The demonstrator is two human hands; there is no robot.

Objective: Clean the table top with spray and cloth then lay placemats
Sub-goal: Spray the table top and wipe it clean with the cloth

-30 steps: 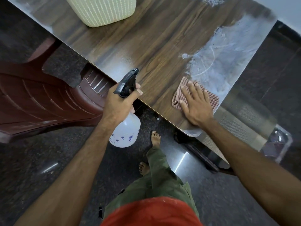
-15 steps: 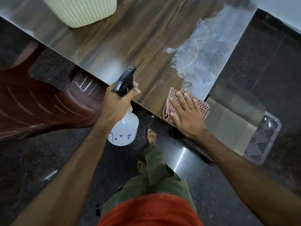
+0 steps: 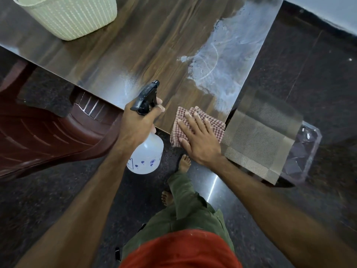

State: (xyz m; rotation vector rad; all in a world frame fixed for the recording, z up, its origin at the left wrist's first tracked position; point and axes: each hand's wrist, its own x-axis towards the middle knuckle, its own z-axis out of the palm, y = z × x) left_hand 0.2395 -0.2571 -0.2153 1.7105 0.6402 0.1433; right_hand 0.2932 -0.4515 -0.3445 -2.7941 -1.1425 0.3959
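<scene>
My left hand (image 3: 138,122) is wrapped around the neck of a white spray bottle (image 3: 146,153) with a black trigger head, held just off the near edge of the wooden table top (image 3: 135,51). My right hand (image 3: 199,138) lies flat, fingers spread, on a red-and-white checked cloth (image 3: 217,125) at the table's near right corner; part of the cloth hangs over the edge. A pale wet smear (image 3: 228,55) covers the right end of the table. Grey woven placemats (image 3: 257,138) lie just right of the corner, below table height.
A cream ribbed basket (image 3: 71,16) stands on the far left of the table. A dark red plastic chair (image 3: 44,132) is tucked in at the left. The placemats rest on a clear faceted stool (image 3: 301,153). Dark stone floor lies below, with my bare feet near the table edge.
My right hand has drawn the cloth back toward me, from the wet patch to the near corner edge. The left hand keeps hold of the bottle. The view has shifted slightly.
</scene>
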